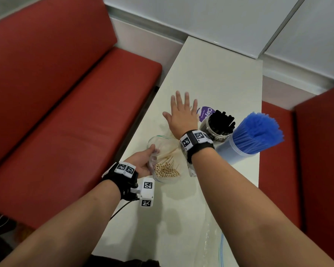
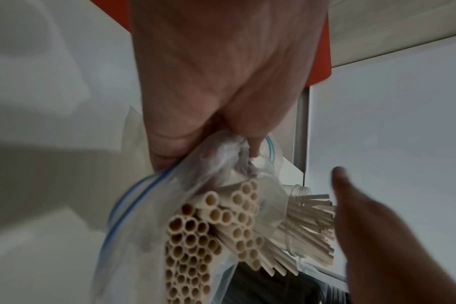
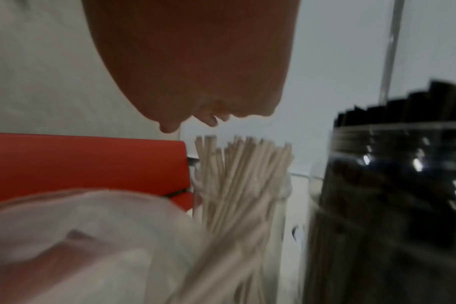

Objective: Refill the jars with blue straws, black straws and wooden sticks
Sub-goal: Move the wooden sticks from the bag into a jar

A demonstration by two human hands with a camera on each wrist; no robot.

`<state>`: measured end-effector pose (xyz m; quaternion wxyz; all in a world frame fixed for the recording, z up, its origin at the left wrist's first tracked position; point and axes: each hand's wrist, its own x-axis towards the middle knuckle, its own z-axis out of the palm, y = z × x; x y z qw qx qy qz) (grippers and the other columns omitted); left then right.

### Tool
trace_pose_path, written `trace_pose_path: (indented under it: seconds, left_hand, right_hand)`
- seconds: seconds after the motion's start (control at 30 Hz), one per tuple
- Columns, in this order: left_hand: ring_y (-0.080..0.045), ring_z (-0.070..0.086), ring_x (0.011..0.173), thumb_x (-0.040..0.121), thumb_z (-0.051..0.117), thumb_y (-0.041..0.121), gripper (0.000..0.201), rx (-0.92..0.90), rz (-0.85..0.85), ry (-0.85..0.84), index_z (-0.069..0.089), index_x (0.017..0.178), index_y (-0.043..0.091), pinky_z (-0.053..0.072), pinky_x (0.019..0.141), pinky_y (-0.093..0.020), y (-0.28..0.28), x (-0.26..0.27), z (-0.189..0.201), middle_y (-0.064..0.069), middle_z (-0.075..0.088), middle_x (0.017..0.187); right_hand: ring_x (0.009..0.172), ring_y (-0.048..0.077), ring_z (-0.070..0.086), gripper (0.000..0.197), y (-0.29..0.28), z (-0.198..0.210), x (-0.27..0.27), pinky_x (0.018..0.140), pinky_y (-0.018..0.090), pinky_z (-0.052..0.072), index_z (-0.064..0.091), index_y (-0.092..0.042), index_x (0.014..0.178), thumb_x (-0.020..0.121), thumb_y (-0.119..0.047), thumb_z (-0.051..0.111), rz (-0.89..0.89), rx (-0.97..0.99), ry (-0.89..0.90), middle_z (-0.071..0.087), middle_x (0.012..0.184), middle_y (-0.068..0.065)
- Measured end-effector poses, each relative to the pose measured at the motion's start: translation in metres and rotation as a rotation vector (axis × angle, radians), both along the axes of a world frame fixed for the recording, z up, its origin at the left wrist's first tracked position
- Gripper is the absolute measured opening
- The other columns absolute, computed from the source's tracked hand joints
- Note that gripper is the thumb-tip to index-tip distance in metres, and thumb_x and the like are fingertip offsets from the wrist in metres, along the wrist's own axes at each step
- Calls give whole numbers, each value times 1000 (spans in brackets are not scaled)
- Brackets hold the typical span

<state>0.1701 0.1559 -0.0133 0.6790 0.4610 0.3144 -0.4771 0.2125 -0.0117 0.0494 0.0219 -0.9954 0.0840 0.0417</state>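
stick jar (image 2: 303,221) under right hand (image 1: 181,112)

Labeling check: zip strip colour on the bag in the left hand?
Blue, on the clear bag; clearest in the left wrist view.

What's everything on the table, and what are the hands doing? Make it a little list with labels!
left hand: grips a clear zip bag of tan tube sticks
right hand: open, fingers spread, above the table
jar of wooden sticks: under the right hand
jar of black straws: upright, full
blue straws: upright in their jar
seats: red benches
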Motion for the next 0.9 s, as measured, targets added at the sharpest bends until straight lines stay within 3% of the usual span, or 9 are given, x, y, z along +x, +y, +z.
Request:
trace_pose_path:
  seconds: [0.1, 0.2, 0.3, 0.37, 0.47, 0.57, 0.63, 0.73, 0.9]
  left_hand:
    - [-7, 43, 39, 103, 53, 45, 30, -13, -1, 12, 56, 86, 20, 45, 61, -23, 3, 4, 0, 5, 46, 46]
    - [-6, 41, 36, 102, 53, 46, 30, -18, -14, 17, 56, 87, 20, 45, 54, -21, 4, 5, -2, 5, 43, 45]
    - [-7, 41, 35, 102, 53, 47, 31, -26, -15, 27, 56, 85, 21, 43, 48, -17, 4, 5, -3, 6, 42, 45]
    - [-7, 44, 40, 102, 54, 45, 31, -37, 8, 35, 57, 85, 20, 45, 53, -21, 3, 3, -4, 5, 44, 49]
    - [-13, 48, 66, 102, 56, 44, 29, -37, 38, 20, 60, 91, 18, 43, 69, -26, 0, 2, -3, 1, 52, 67]
    - [-24, 55, 94, 104, 51, 45, 34, -60, 37, 19, 59, 120, 16, 48, 90, -37, -3, 2, 0, -10, 58, 104]
    - [-23, 50, 88, 104, 50, 46, 38, -70, 28, 13, 53, 131, 18, 43, 79, -32, -4, 2, 4, -10, 51, 99]
    - [-30, 62, 106, 105, 48, 47, 41, -95, 11, 19, 60, 125, 14, 47, 82, -43, -8, -1, 12, -15, 63, 106]
    - [-34, 51, 138, 105, 48, 49, 59, -145, 41, 43, 49, 149, 9, 37, 117, -52, -7, -8, 13, -16, 53, 150]
  right_hand:
    - [154, 35, -18, 71, -3, -8, -6, 124, 55, -8, 6, -6, 161, 108, -51, 19, -64, 31, 171, -6, 169, 11]
    - [155, 35, -9, 59, -6, 1, -9, 125, 52, -6, 20, -12, 160, 109, -43, 26, -69, 211, 15, 7, 169, 11]
    - [145, 34, 34, 40, -6, 11, -21, 122, 40, 21, 53, -10, 142, 105, -17, 41, -88, 495, -439, 48, 150, 15]
    - [115, 20, 60, 36, -3, 16, -39, 103, 31, 43, 67, -13, 121, 96, -4, 43, -146, 748, -558, 68, 119, 7]
    - [81, 9, 66, 41, -3, 14, -67, 80, 28, 52, 69, -19, 100, 86, 7, 39, -166, 1017, -266, 72, 93, 2]
    - [97, 15, 65, 47, -4, 0, -95, 86, 32, 51, 68, -16, 111, 85, 13, 43, -80, 1000, 131, 70, 110, 9]
    - [109, 18, 60, 54, 0, -11, -111, 94, 35, 52, 60, -23, 130, 87, 9, 53, -52, 926, 288, 62, 130, 7]
    - [92, 13, 60, 63, 12, -24, -125, 76, 26, 52, 53, -31, 142, 88, 0, 59, -95, 986, 293, 59, 135, 7]
    - [115, 22, 60, 52, 22, -33, -134, 99, 29, 48, 60, -21, 140, 91, -4, 68, -127, 1037, 166, 64, 130, 9]
